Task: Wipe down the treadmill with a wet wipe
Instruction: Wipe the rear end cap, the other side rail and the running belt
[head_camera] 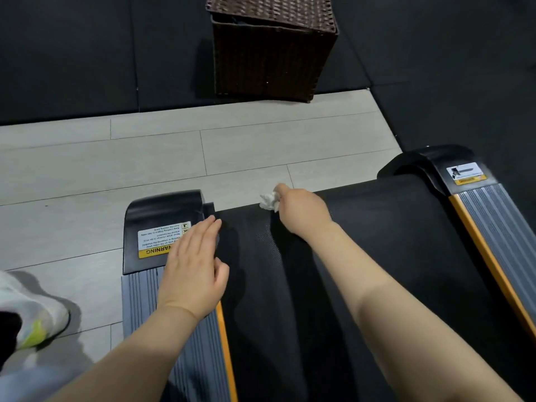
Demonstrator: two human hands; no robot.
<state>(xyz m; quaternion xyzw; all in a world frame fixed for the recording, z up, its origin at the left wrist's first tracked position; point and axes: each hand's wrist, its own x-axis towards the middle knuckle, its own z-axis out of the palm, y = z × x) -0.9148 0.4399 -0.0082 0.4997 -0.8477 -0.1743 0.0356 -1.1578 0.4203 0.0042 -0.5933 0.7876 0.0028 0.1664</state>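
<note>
White and crumpled, the wet wipe is pinched in the right hand at the rear edge of the treadmill belt. The left hand lies flat, fingers spread, over the grey side rail (partly covering a yellow warning label). Beyond, a wicker basket stands on dark mats.

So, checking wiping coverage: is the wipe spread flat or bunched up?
Bunched up: the wipe is a crumpled wad pinched in the right hand.

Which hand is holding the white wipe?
The right hand holds the scrunched white wipe at the far end of the black belt. The left hand holds nothing; it lies flat, partly covering the yellow warning sticker.
</note>
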